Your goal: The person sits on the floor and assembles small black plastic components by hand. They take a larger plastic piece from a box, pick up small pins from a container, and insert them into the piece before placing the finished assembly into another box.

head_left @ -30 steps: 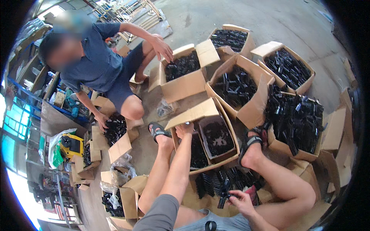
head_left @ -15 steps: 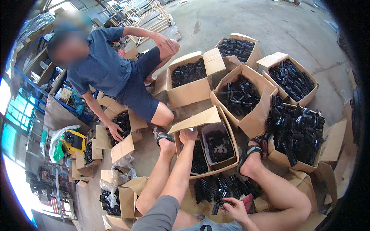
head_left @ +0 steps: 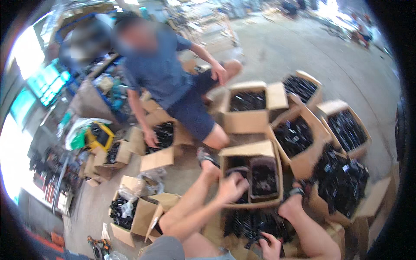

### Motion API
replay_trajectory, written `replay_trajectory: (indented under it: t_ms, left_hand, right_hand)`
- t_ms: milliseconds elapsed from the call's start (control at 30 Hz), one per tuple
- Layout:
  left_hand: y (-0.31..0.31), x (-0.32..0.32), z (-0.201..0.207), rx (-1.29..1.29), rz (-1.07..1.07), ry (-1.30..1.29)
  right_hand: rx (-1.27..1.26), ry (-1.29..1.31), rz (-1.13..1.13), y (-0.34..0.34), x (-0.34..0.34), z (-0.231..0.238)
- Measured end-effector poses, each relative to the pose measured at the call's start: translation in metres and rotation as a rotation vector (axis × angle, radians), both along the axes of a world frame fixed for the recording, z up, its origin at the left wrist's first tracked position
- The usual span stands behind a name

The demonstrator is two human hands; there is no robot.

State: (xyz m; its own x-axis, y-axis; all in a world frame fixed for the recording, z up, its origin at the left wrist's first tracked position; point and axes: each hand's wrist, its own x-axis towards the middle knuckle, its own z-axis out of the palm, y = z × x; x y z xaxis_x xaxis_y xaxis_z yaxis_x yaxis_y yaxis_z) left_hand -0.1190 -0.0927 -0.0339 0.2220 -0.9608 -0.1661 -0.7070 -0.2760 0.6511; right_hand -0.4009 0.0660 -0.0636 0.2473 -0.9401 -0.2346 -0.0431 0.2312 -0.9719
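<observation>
Between my feet stands an open cardboard box (head_left: pixel 281 197). In its right half sits a smaller inner box (head_left: pixel 264 197) of small black parts. My left hand (head_left: pixel 234 187) is over the left half of the box, its fingers curled together; blur hides what they hold, if anything. Close to my lap, my right hand (head_left: pixel 269 246) pinches a short black tubular piece (head_left: pixel 250 243), partly covered by the fingers. Just beyond it a row of similar black pieces (head_left: pixel 236 223) lies on cardboard.
Open cartons of black parts surround me, including an overfull carton (head_left: pixel 340 177) at the right and another box (head_left: pixel 299 136) ahead. A person (head_left: pixel 160 69) squats at the front left, one hand in a carton (head_left: pixel 158 162). A yellow case (head_left: pixel 99 135) stands farther left.
My left hand has come back from under the box's far flap toward its near left side. The view has shifted, so the scene sits farther right. My right hand still holds its piece.
</observation>
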Motion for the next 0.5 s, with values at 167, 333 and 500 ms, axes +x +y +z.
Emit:
replay_trajectory:
  t_ms: [167, 333, 500]
  left_hand:
    - [0.16, -0.031, -0.016, 0.525, -0.334, 0.893]
    - [0.195, -0.038, -0.011, 0.573, -0.18, 1.079]
    - [0.226, -0.049, 0.038, 0.495, -0.08, 1.471]
  right_hand:
    - [-0.302, 0.197, -0.034, -0.019, 0.011, 0.06]
    - [-0.449, 0.197, 0.123, -0.013, 0.018, 0.102]
    - [-0.586, 0.139, 0.169, 0.011, 0.019, 0.13]
